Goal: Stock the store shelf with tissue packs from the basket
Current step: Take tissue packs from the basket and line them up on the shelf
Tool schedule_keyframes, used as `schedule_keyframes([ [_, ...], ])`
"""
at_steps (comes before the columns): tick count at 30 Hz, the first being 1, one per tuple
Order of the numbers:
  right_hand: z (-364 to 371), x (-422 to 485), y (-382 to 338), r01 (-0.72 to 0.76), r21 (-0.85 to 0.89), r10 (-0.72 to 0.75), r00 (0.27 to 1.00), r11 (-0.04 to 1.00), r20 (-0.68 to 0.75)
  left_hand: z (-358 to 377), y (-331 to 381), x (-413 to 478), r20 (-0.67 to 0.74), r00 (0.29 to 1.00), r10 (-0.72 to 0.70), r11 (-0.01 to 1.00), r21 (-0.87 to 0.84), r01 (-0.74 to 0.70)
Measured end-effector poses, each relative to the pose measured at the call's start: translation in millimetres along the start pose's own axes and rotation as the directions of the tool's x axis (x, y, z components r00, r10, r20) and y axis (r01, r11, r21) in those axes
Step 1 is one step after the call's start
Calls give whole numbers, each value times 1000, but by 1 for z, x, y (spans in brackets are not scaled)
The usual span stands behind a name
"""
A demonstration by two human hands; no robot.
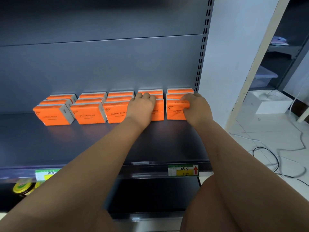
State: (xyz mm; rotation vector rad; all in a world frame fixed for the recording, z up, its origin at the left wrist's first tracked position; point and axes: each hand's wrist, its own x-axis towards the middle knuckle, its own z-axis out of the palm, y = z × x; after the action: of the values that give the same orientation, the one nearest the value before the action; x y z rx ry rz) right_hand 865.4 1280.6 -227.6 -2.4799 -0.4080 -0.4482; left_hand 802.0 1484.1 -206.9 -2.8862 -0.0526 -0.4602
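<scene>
Orange film-wrapped tissue packs (pixel 88 114), blocky with grey ends, stand in five files on the smooth dark metal shelf (pixel 83 139), running up to the slotted upright (pixel 200 56). Our left hand (pixel 142 106) curls over the fourth front pack (pixel 158 112), one file short of the upright. Our right hand (pixel 195 108) pinches the crinkled end front pack (pixel 173 113) beside it.

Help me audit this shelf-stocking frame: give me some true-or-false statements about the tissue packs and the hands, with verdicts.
1. The orange plastic-wrapped tissue packs stand in five columns on the dark grey metal shelf. True.
2. The left hand rests on the leftmost column. False: it holds the front pack of the fourth column from the left.
3. The fingers of the right hand curl over the rightmost column's front pack. True.
4. The packs read "PAPER TOWEL". False: they read "COTTON TISSUE".
</scene>
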Motion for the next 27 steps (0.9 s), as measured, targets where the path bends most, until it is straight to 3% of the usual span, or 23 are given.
schedule_keyframes([
  [9, 4, 0, -1, 47, -119, -49, 999, 992, -18, -1, 4, -4, -42, 997, -65, 996, -58, 62],
  [15, 10, -3, -22, 200, -231, -208, 978, 952, -10, -5, 3, -12, -94, 987, -132, 991, -47, 128],
  [20, 26, -15, -57, 239, -187, -227, 970, 953, 83, -5, -18, -30, -82, 962, -261, 960, -122, 250],
  [27, 61, -51, -123, 370, -62, -355, 919, 927, 171, -13, -73, -77, -62, 902, -428, 903, -57, 425],
])
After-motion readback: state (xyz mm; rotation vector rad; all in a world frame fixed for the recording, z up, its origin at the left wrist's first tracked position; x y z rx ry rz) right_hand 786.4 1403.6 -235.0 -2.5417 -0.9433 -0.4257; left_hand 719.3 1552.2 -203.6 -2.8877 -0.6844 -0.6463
